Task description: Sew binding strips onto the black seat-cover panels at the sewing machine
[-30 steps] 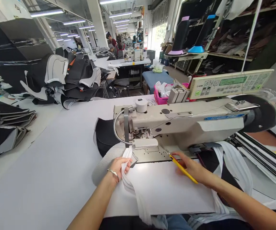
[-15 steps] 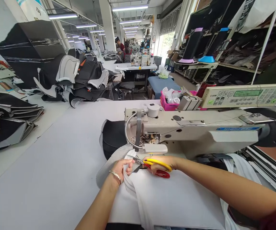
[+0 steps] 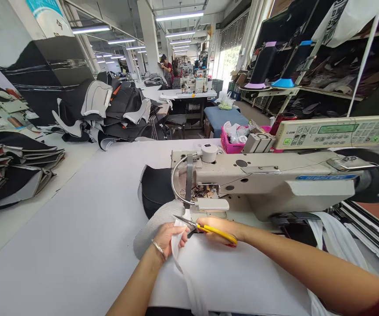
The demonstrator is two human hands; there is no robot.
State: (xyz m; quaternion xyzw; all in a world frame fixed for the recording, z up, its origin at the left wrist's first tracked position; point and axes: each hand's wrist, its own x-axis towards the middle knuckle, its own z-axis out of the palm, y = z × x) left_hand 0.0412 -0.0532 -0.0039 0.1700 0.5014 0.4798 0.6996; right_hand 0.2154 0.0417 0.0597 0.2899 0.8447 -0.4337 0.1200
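My left hand [image 3: 169, 238], with a silver bangle at the wrist, pinches the end of a white fabric strip [image 3: 189, 287] that hangs down over the table's front edge. Close beside it, my right hand [image 3: 217, 229] is wrapped round the yellow and red handles of the scissors [image 3: 222, 235]. Their dark blades point left, just above the strip's end, and look nearly closed. Behind my hands, a grey and black fabric piece [image 3: 158, 188] lies partly under the head of the sewing machine [image 3: 242, 171]. My right fingers are partly hidden by the handles.
The white table [image 3: 87, 228] spreads to the left. Stacked dark fabric pieces [image 3: 18, 171] lie at far left, with a larger heap [image 3: 117, 105] behind. A pink basket [image 3: 232, 142] and a control panel [image 3: 337, 131] stand behind the machine. Two people work in the distance.
The scissors have turned so their blades angle up to the left and the red handle is mostly hidden. The strip's end now stands up in my left fingers, apart from the fabric piece.
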